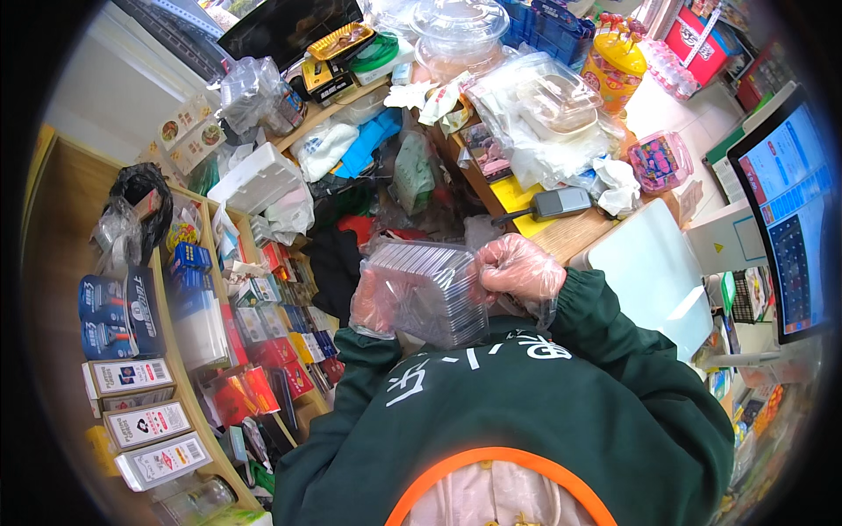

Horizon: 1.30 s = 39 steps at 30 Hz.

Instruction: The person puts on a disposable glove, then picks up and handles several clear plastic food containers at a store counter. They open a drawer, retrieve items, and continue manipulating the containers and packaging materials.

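A stack of clear plastic food trays (427, 289), nested tightly together, is held in front of my chest. My left hand (372, 302), in a thin clear plastic glove, grips the stack from its left side. At the right end, my gloved right hand (520, 268) has its fingers curled against the tray rims. Its fingertips are partly hidden, so whether it pinches a single tray or the whole stack is unclear. Dark green sleeves cover both arms.
Wooden shelves (191, 329) with playing-card boxes (141, 424) stand at left. Ahead, plastic lids and bags (546, 112) cover a counter beside a grey handheld device (561, 204). A touchscreen (786, 217) and a pale flat surface (648, 276) are at right. A white foam box (253, 177) rests on the shelf.
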Each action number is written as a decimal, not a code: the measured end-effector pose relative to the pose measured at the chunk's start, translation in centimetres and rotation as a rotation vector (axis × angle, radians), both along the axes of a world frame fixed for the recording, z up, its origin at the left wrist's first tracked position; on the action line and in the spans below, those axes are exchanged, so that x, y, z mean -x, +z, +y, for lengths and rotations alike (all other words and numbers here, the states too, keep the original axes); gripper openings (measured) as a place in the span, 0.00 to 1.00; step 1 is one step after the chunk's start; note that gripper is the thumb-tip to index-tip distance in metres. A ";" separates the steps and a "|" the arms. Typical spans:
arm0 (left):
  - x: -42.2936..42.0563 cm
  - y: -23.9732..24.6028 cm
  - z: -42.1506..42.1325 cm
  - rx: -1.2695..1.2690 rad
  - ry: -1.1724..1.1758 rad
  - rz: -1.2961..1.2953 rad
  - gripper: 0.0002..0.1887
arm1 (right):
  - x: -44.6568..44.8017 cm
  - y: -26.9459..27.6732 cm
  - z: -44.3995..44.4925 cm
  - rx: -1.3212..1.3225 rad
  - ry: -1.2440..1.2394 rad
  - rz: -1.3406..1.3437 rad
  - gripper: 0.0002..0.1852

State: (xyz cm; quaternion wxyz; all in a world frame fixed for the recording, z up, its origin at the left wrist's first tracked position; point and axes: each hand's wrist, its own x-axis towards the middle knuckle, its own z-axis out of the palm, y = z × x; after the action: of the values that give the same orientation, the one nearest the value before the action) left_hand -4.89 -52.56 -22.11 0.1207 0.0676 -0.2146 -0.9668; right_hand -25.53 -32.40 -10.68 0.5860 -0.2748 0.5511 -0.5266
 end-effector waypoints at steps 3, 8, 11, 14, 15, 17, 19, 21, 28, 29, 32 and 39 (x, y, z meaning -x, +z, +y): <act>0.5 1.3 0.7 0.112 0.111 -0.099 0.37 | -0.1 0.0 0.1 -0.019 -0.016 0.050 0.09; -0.6 -0.7 -0.3 0.017 0.038 -0.125 0.35 | 0.1 -0.7 0.1 0.053 0.006 0.111 0.05; -0.4 -1.3 0.1 -0.007 0.018 -0.118 0.37 | -0.3 -0.6 0.1 0.088 -0.014 0.041 0.08; 1.4 0.9 2.2 0.157 0.131 -0.099 0.39 | -0.5 -0.7 -0.1 0.050 -0.049 0.070 0.11; 1.7 1.4 2.5 0.236 0.183 -0.093 0.40 | -0.5 -0.7 -0.2 0.030 -0.060 0.095 0.11; 1.3 1.2 2.1 0.283 0.155 -0.057 0.41 | -0.4 -0.3 -0.2 -0.008 -0.048 0.083 0.11; 0.4 0.6 1.2 0.337 0.089 -0.051 0.42 | -0.4 -0.4 -0.2 -0.008 -0.027 0.042 0.10; -0.6 0.1 -0.1 0.388 0.006 -0.086 0.43 | -0.8 -1.3 0.0 0.023 -0.010 -0.024 0.09; -2.9 -0.2 -2.0 0.592 -0.137 -0.194 0.43 | -1.8 -3.5 0.3 -0.060 0.073 -0.061 0.10; -3.1 0.0 -2.2 0.631 -0.154 -0.195 0.44 | -1.9 -3.8 0.2 -0.065 0.108 -0.014 0.11; -4.1 1.0 -2.5 0.592 -0.261 -0.202 0.43 | -2.4 -4.9 0.3 -0.002 0.207 0.003 0.10; -8.9 -2.4 -2.8 0.674 -0.311 -0.369 0.42 | -2.5 -10.8 1.0 -0.224 -0.187 -0.467 0.09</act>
State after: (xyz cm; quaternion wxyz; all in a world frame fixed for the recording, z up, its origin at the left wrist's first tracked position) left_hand 3.96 -55.37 -24.47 -0.0518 0.1635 -0.5448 -0.8208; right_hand -23.03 -31.42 -21.50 0.6728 -0.0275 0.4787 -0.5634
